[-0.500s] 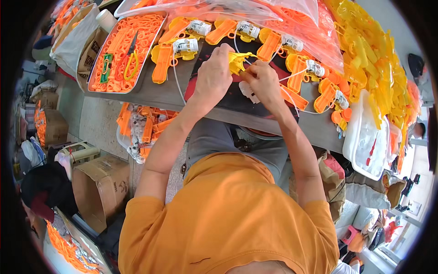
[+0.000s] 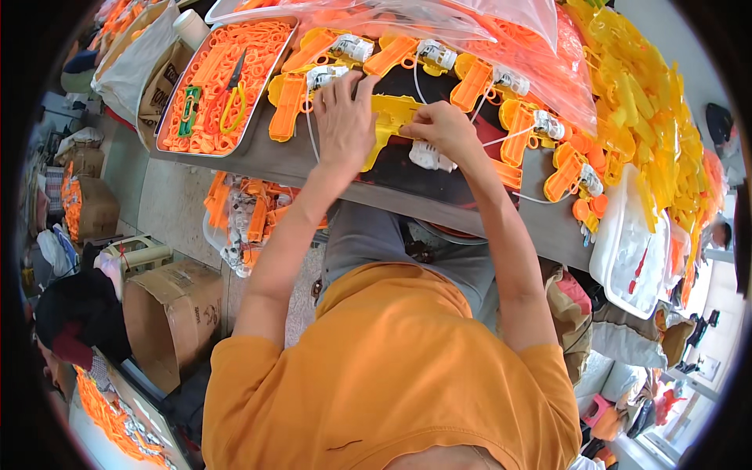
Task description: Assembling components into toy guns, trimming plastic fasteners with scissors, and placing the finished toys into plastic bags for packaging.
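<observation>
A yellow toy gun shell half (image 2: 385, 121) lies with its hollow side up on the dark mat (image 2: 407, 176) in front of me. My left hand (image 2: 345, 121) is at its left side, fingers spread and stretched out, the thumb hidden. With bent fingers pressed together, my right hand (image 2: 445, 129) grips the shell's right end; its fingertips partly cover that spot. Just below the right hand sits a whitish, crumpled-looking piece (image 2: 429, 157). An arc of orange and yellow toy guns (image 2: 290, 106) with white printed cylinders and pale cords surrounds the mat.
At the left stands a tray of orange parts (image 2: 258, 59) holding scissors (image 2: 236, 70). Clear plastic bags of orange pieces (image 2: 540, 59) lie at the back. A heap of yellow shells (image 2: 650, 117) and a white bin (image 2: 627, 266) are at the right.
The yellow shell has come down from between both hands and turned hollow side up on the mat. My left hand's fingers have spread, and the view has shifted slightly.
</observation>
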`<action>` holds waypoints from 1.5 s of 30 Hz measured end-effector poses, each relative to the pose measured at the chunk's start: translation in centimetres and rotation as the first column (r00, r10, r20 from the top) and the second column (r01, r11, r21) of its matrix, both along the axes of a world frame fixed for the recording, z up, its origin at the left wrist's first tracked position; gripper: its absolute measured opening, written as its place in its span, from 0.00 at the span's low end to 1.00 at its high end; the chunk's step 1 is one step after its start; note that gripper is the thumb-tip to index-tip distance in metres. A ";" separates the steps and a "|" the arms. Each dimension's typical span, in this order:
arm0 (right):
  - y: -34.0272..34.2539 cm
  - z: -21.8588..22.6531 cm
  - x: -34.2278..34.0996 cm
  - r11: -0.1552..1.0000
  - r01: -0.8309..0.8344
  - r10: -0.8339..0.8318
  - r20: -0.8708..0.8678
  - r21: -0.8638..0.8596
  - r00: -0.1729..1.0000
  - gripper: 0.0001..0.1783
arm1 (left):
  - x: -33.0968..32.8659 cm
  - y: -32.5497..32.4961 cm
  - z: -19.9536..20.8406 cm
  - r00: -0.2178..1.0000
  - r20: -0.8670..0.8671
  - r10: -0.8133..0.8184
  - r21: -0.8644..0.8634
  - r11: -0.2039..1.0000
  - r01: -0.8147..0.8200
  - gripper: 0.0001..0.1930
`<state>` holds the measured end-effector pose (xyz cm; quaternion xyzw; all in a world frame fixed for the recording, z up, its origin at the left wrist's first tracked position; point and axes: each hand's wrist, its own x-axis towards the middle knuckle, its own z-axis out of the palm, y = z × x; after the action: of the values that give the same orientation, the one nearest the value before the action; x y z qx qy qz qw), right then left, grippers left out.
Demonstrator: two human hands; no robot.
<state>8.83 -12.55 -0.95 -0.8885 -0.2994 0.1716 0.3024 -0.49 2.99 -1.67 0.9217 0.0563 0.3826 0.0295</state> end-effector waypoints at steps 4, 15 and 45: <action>1.0 0.1 0.7 0.998 0.050 -0.046 0.126 -0.029 0.991 0.19 | -0.5 -2.0 -2.1 0.977 -0.008 -0.213 -0.409 0.892 0.191 0.10; -11.7 1.2 -4.0 0.983 0.094 0.020 0.607 -0.156 0.794 0.21 | 0.6 -0.8 -2.5 0.966 -0.075 -0.249 -0.458 0.869 0.188 0.06; -2.5 6.5 -0.4 0.937 -0.349 0.162 0.858 0.022 0.488 0.20 | -2.0 -0.1 0.4 0.929 0.032 -0.369 -0.992 0.103 0.075 0.25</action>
<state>8.38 -15.03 5.51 -0.7707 -0.5518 -0.2663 0.1750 -2.54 2.93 -1.28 0.7089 0.1549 0.1358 0.6746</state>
